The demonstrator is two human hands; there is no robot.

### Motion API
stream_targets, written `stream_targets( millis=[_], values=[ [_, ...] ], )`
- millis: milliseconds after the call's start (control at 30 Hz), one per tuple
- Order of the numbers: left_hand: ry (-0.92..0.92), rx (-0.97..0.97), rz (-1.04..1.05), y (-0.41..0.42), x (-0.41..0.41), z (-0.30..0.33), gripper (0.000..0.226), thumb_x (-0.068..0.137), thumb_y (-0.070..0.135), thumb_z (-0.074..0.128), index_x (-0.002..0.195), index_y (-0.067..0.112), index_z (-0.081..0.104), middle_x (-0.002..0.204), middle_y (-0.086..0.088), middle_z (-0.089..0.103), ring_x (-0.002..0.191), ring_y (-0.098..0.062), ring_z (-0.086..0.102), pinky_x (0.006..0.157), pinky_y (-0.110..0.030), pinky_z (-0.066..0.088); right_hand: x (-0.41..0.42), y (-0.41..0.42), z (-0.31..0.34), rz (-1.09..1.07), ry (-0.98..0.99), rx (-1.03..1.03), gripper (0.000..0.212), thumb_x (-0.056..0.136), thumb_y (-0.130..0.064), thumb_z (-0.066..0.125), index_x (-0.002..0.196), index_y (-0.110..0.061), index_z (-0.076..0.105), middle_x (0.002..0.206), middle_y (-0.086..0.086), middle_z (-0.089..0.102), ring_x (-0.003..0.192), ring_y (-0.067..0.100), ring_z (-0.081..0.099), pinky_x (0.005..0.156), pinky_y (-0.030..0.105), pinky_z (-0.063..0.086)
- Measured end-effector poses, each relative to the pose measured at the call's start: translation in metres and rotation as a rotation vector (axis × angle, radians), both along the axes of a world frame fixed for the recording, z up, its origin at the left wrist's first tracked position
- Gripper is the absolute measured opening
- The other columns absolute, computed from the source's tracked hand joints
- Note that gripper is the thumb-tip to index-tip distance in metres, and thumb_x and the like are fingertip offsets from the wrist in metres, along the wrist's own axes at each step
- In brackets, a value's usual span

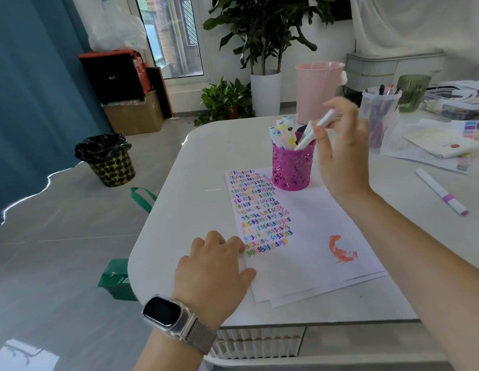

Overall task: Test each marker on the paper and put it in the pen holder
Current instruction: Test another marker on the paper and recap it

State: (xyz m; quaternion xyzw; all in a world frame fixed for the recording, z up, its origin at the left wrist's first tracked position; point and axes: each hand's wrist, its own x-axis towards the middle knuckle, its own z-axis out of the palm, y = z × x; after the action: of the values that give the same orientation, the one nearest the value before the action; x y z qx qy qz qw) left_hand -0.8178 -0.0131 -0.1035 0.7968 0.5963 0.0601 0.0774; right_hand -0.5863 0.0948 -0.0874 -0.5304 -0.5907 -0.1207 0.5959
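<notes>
A white sheet of paper (307, 231) lies on the white table (206, 156), covered on its left with rows of small coloured squiggles and carrying an orange scribble at its right. My left hand (214, 266) rests on the paper's left edge, fingers bent. A pink cut-out pen holder (291, 167) stands at the paper's far edge with several white markers in it. My right hand (342, 153) is raised just right of the holder and pinches a white marker (325, 120) above its rim. Another white marker with a purple band (441, 191) lies on the table to the right.
A clear cup of pens (377, 113), a green glass (413, 92), papers and a notebook (441, 143) crowd the table's right. A pink bucket (318, 89) stands behind the holder. On the floor to the left are a black-lined bin (107, 159) and a green bag (118, 279).
</notes>
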Motion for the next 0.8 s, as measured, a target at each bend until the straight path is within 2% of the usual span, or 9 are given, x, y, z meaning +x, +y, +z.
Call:
stream_targets(
  millis=[67, 233, 333, 433, 500, 567, 633, 700, 800],
  values=[
    [-0.007, -0.002, -0.001, 0.001, 0.0, 0.0, 0.043, 0.09, 0.051, 0.045, 0.131, 0.038, 0.04, 0.125, 0.009, 0.041, 0.118, -0.013, 0.039, 0.092, -0.029, 0.042, 0.001, -0.001, -0.006, -0.01, -0.067, -0.127, 0.039, 0.097, -0.018, 0.047, 0.131, -0.035, 0.039, 0.103, 0.012, 0.062, 0.095, 0.007, 0.038, 0.07, 0.007, 0.032],
    [-0.016, -0.002, -0.003, 0.002, 0.001, 0.0, 0.042, 0.09, 0.051, 0.046, 0.131, 0.038, 0.042, 0.124, 0.01, 0.042, 0.116, -0.013, 0.04, 0.093, -0.03, 0.043, 0.002, -0.013, -0.001, 0.029, -0.137, -0.319, 0.05, 0.1, -0.021, 0.044, 0.147, -0.032, 0.031, 0.1, -0.001, 0.054, 0.099, 0.015, 0.03, 0.083, 0.022, 0.026],
    [-0.013, 0.001, -0.007, 0.001, 0.0, -0.001, 0.042, 0.091, 0.051, 0.045, 0.131, 0.039, 0.042, 0.123, 0.01, 0.042, 0.116, -0.013, 0.04, 0.092, -0.03, 0.043, 0.0, -0.016, -0.001, 0.067, -0.224, -0.455, 0.045, 0.1, -0.033, 0.039, 0.145, -0.033, 0.036, 0.127, -0.006, 0.057, 0.109, 0.024, 0.033, 0.091, 0.031, 0.026],
    [-0.016, 0.001, -0.01, 0.001, 0.0, -0.001, 0.042, 0.091, 0.051, 0.044, 0.131, 0.039, 0.041, 0.123, 0.01, 0.042, 0.115, -0.013, 0.04, 0.092, -0.029, 0.043, -0.005, -0.016, -0.003, 0.09, -0.329, -0.69, 0.047, 0.1, -0.04, 0.036, 0.147, -0.039, 0.031, 0.156, -0.009, 0.027, 0.133, 0.024, 0.022, 0.105, 0.037, 0.017],
    [-0.016, 0.0, -0.015, 0.002, 0.0, -0.001, 0.042, 0.09, 0.052, 0.044, 0.131, 0.04, 0.041, 0.123, 0.011, 0.042, 0.115, -0.012, 0.04, 0.092, -0.029, 0.042, -0.009, -0.017, -0.003, 0.087, -0.397, -0.759, 0.046, 0.1, -0.041, 0.037, 0.145, -0.043, 0.03, 0.16, -0.01, 0.016, 0.138, 0.022, 0.015, 0.108, 0.041, 0.013],
    [-0.015, 0.001, -0.017, 0.002, -0.001, -0.001, 0.042, 0.09, 0.052, 0.045, 0.13, 0.04, 0.042, 0.123, 0.011, 0.042, 0.115, -0.012, 0.04, 0.091, -0.029, 0.042, -0.007, -0.023, -0.002, 0.095, -0.402, -0.723, 0.045, 0.098, -0.04, 0.041, 0.142, -0.049, 0.033, 0.158, -0.009, 0.022, 0.137, 0.021, 0.016, 0.105, 0.04, 0.013],
    [-0.014, 0.006, -0.014, 0.003, -0.001, -0.001, 0.041, 0.091, 0.052, 0.044, 0.13, 0.041, 0.043, 0.123, 0.011, 0.042, 0.115, -0.012, 0.04, 0.091, -0.028, 0.042, -0.002, -0.033, 0.001, 0.042, -0.375, -0.58, 0.037, 0.095, -0.038, 0.047, 0.131, -0.048, 0.051, 0.147, -0.011, 0.043, 0.129, 0.02, 0.028, 0.096, 0.035, 0.015],
    [-0.018, 0.009, -0.003, 0.005, -0.001, -0.002, 0.038, 0.092, 0.051, 0.042, 0.129, 0.041, 0.044, 0.124, 0.011, 0.043, 0.116, -0.013, 0.041, 0.09, -0.028, 0.042, 0.009, -0.041, 0.005, -0.075, -0.281, -0.457, 0.03, 0.091, -0.04, 0.044, 0.093, -0.034, 0.074, 0.115, -0.011, 0.067, 0.114, 0.019, 0.043, 0.079, 0.029, 0.012],
    [-0.027, 0.014, 0.005, 0.006, -0.001, -0.002, 0.035, 0.094, 0.049, 0.039, 0.127, 0.041, 0.047, 0.124, 0.011, 0.044, 0.115, -0.013, 0.042, 0.088, -0.028, 0.041, 0.029, -0.058, 0.008, -0.22, -0.119, -0.537, 0.056, 0.088, -0.043, 0.036, 0.055, -0.006, 0.062, 0.07, 0.006, 0.069, 0.086, 0.025, 0.056, 0.073, 0.032, 0.011]
  ],
)
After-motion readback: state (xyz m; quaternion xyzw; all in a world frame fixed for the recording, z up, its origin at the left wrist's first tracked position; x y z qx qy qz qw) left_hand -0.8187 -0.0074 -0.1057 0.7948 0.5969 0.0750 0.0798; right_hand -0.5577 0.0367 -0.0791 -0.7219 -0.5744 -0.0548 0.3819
